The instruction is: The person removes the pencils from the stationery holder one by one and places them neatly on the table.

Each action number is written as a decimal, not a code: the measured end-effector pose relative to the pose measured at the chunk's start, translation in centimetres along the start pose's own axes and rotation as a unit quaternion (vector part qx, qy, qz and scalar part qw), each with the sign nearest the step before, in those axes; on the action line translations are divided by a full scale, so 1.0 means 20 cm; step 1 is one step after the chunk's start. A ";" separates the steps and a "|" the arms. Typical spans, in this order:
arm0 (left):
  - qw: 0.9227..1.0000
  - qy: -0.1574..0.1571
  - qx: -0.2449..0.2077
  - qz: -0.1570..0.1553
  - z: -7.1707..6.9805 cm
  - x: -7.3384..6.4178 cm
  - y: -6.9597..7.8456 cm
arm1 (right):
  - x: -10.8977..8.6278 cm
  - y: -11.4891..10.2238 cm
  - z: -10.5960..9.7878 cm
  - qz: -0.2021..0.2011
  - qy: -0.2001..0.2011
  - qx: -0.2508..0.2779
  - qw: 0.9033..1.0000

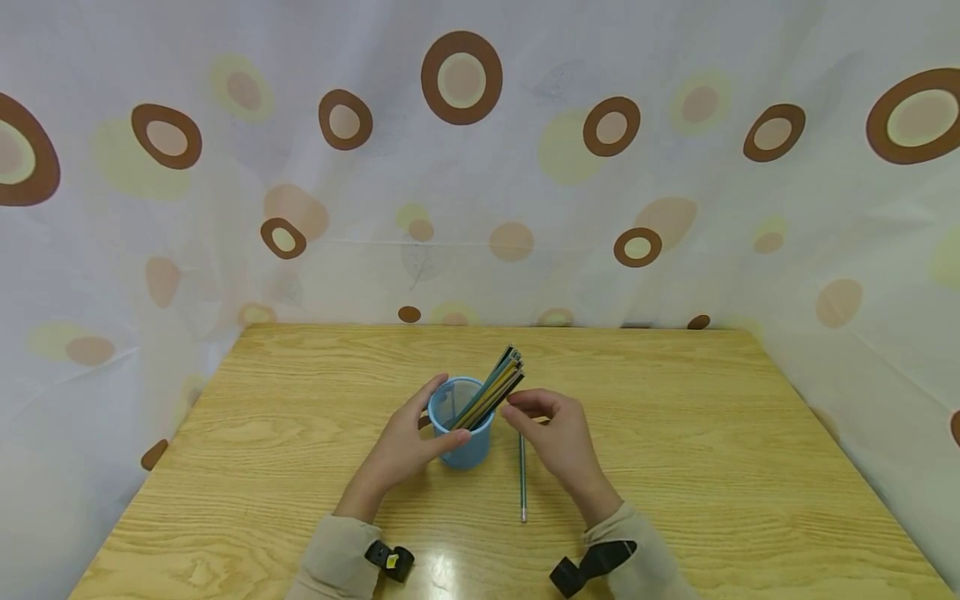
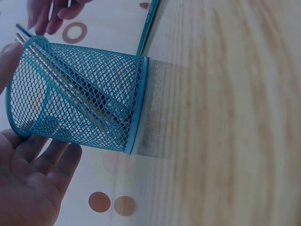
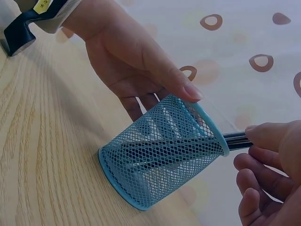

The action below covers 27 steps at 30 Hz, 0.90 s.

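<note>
A light blue mesh pencil cup (image 1: 467, 450) stands on the table, tilted in the wrist views' angle. My left hand (image 1: 405, 446) holds it near the rim, thumb on the near side and fingers around the far side. Several pencils (image 1: 491, 390), green, yellow and dark, lean to the right inside the cup and stick out past its rim. Right at their protruding part is my right hand (image 1: 558, 429), its fingers loosely bent and thumb apart from the index finger. One green pencil (image 1: 522, 483) lies on the table under that hand, its far end by the thumb.
The wooden table (image 1: 675, 467) spreads out around the cup. Behind it and on both sides hangs a white cloth (image 1: 480, 183) with brown and pale spots. A dark strap (image 1: 592, 567) is around each wrist.
</note>
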<state>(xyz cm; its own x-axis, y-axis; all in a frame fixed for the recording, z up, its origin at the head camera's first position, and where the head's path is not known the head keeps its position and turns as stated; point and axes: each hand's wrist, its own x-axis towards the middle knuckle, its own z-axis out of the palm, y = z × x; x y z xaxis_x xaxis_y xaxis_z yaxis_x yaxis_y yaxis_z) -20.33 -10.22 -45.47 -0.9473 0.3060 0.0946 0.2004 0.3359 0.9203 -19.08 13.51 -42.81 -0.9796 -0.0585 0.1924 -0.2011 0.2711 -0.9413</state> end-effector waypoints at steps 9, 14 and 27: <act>1.000 0.001 0.008 0.005 0.00 0.00 0.00 | 0.00 0.00 0.02 -0.010 0.006 -0.003 1.000; 1.000 0.001 0.004 0.003 0.00 0.00 0.00 | -0.01 -0.01 0.04 -0.015 0.007 -0.007 1.000; 1.000 -0.002 0.000 -0.004 0.00 0.00 0.01 | 0.00 0.00 0.07 -0.015 0.014 -0.019 1.000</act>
<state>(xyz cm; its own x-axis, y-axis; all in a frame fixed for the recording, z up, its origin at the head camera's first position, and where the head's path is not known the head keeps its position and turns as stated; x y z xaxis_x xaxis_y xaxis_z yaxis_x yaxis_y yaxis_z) -20.28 -10.24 -45.29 -0.9478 0.3070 0.0862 0.1934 0.3386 0.9208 -19.07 12.09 -43.26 -0.9726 -0.0400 0.2292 -0.2302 0.3060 -0.9238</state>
